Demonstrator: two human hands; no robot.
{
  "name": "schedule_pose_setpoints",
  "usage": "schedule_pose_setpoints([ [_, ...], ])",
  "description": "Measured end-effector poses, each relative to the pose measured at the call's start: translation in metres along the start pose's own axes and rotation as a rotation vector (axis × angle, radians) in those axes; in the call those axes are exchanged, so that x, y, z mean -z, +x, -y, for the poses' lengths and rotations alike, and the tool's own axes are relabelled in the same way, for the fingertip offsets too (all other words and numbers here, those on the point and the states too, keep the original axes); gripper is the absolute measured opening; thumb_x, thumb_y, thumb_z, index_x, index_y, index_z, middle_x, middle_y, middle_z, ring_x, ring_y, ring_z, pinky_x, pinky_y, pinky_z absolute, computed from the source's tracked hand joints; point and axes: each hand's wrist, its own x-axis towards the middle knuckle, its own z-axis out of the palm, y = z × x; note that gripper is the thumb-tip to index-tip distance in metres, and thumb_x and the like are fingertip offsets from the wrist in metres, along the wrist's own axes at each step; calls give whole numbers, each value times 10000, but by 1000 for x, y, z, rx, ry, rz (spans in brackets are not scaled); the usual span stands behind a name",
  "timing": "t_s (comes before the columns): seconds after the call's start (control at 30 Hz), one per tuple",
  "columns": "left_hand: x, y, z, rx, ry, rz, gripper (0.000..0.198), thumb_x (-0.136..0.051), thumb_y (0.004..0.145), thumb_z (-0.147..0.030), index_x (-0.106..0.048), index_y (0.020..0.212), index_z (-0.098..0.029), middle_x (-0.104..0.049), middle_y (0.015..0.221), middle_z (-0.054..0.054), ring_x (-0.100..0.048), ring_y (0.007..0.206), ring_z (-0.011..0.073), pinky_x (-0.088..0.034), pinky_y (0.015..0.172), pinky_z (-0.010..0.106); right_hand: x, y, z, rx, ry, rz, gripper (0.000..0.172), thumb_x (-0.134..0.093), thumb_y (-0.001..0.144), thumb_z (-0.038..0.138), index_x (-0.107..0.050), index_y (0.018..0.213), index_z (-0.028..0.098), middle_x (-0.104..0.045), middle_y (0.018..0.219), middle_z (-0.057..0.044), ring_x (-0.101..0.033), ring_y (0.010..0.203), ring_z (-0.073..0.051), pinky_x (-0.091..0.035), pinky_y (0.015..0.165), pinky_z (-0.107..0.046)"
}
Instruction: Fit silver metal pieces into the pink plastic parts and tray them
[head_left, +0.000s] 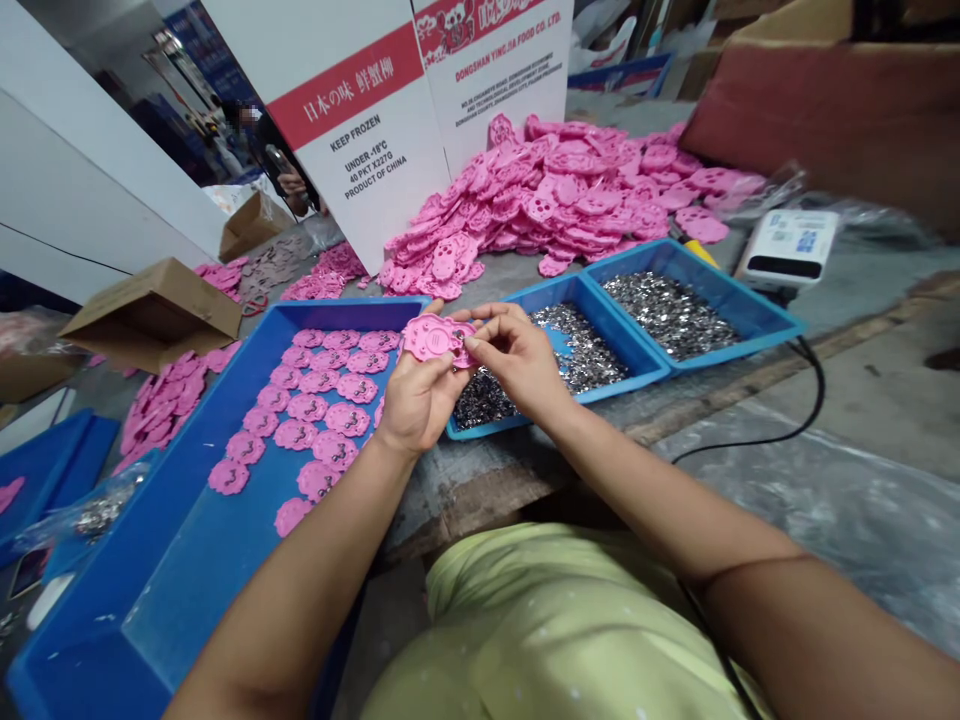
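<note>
My left hand [420, 400] is closed around the lower edge of a pink plastic piece [431, 338] with a scalloped outline and small holes. Thumb and fingers of my right hand [521, 360] pinch at that piece's right end, where a small dark metal bit shows; its exact shape is too small to tell. Both hands are raised between a large blue tray [195, 550], where similar pink pieces [307, 407] with metal bits lie in rows, and a smaller blue tray [630, 385] of loose shiny metal parts [581, 345].
A second small blue tray [765, 325] of metal parts adjoins on the right. Behind stands a heap of pink pieces [555, 190] against a white carton [360, 130]. A white device [791, 245] with a black cable and an open cardboard box [157, 315] flank the work area. Another person's hand [292, 185] shows behind.
</note>
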Motion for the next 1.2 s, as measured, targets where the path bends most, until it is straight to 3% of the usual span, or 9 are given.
schedule_pose_setpoints([
  [0.43, 2, 2, 1, 11, -15, -18, 707, -614, 773, -55, -535, 1420, -329, -704, 1321, 68, -674, 1265, 229, -536, 1107, 442, 3, -5, -5, 83, -96, -11, 46, -758, 840, 278, -725, 847, 247, -650, 1218, -72, -613, 1139, -250, -559, 929, -430],
  [0.8, 3, 2, 2, -4, 1, -7, 754, -632, 738, -50, -536, 1430, -333, -727, 1272, 57, -665, 1295, 229, -522, 1126, 426, 2, 1, -1, 61, -117, 36, 89, -699, 851, 212, -665, 770, 229, -628, 1102, -62, -607, 1128, -241, -509, 1059, -461],
  [1.2, 2, -3, 13, -152, 151, -25, 553, -717, 792, -132, -648, 1316, -295, -707, 1343, 56, -613, 1374, 241, -470, 1188, 365, 1, 5, -2, 105, -287, 28, 156, -684, 863, 206, -581, 749, 235, -570, 1127, -84, -553, 1168, -285, -449, 1109, -529],
])
